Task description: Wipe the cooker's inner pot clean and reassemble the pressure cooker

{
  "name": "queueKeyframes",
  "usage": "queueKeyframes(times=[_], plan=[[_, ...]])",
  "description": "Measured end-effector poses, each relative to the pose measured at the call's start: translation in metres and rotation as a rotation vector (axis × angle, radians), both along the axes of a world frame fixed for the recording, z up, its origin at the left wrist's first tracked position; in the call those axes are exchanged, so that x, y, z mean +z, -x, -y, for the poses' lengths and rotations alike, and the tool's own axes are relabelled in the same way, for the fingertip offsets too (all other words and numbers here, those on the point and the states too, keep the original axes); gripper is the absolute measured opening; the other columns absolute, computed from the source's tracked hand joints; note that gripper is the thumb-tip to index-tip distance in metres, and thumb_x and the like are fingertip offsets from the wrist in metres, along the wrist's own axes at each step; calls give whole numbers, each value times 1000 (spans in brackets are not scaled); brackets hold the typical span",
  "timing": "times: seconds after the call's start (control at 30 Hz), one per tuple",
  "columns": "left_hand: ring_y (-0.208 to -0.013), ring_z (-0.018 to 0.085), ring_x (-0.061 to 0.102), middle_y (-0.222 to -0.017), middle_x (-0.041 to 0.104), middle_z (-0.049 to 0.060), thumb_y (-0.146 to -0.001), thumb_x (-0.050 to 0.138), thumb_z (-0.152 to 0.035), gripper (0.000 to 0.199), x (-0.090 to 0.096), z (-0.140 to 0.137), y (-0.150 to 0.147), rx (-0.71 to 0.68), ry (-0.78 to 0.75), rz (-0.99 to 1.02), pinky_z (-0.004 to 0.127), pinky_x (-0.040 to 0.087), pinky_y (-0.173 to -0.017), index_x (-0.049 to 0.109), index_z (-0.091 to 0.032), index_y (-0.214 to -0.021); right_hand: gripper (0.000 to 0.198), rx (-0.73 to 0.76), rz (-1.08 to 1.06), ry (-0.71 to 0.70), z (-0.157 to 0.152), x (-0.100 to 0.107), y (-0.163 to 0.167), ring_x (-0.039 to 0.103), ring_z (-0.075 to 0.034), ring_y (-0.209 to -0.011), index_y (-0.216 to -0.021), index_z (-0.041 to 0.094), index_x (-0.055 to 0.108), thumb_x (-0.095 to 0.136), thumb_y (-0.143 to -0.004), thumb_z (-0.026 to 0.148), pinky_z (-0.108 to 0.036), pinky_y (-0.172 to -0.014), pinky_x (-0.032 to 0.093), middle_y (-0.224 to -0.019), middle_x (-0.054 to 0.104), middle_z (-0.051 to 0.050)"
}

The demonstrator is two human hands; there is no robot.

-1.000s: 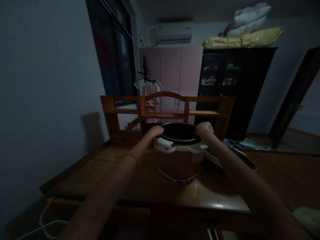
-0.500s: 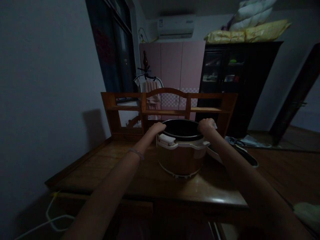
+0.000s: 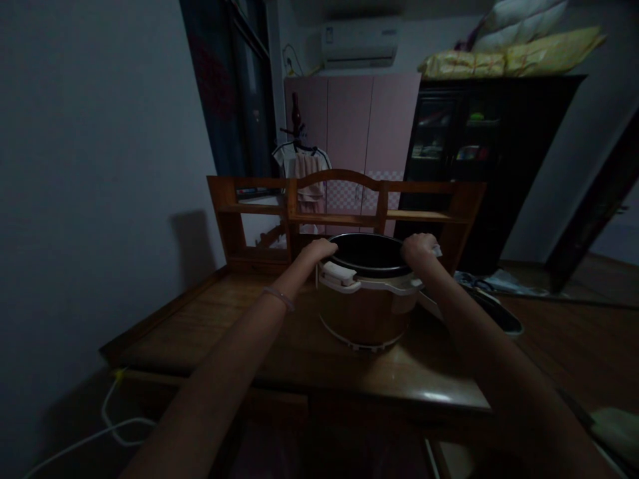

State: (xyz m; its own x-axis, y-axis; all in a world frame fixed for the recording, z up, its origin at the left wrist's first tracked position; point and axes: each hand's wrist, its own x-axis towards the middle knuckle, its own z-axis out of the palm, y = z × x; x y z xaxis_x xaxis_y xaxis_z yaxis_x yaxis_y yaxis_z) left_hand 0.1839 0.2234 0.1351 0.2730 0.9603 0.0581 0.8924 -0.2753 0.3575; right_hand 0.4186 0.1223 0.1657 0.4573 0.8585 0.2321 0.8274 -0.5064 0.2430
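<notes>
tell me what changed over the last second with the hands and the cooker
Very little. The camera view drifted, so everything sits slightly right and higher in the picture. Both hands keep their grip: left hand and right hand stay on opposite sides of the rim of the cooker, which still rests on the wooden table. Nothing was released.

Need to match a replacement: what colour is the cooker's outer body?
Brown cooker body with a whitish top rim, seen in the dim head view.
</notes>
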Motion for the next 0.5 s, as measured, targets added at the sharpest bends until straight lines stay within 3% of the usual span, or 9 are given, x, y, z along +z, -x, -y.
queueKeyframes(times=[0.5], plan=[[-106, 25, 62, -120, 63, 13, -89, 56, -53, 50, -1, -7, -2, 68, 53, 38, 45, 48, -93, 58, -15, -122, 30, -6, -3, -8, -6, -1, -4, 66, -33, -101, -111, 8, 70, 53, -87, 12, -42, -73, 53, -111, 68, -24]])
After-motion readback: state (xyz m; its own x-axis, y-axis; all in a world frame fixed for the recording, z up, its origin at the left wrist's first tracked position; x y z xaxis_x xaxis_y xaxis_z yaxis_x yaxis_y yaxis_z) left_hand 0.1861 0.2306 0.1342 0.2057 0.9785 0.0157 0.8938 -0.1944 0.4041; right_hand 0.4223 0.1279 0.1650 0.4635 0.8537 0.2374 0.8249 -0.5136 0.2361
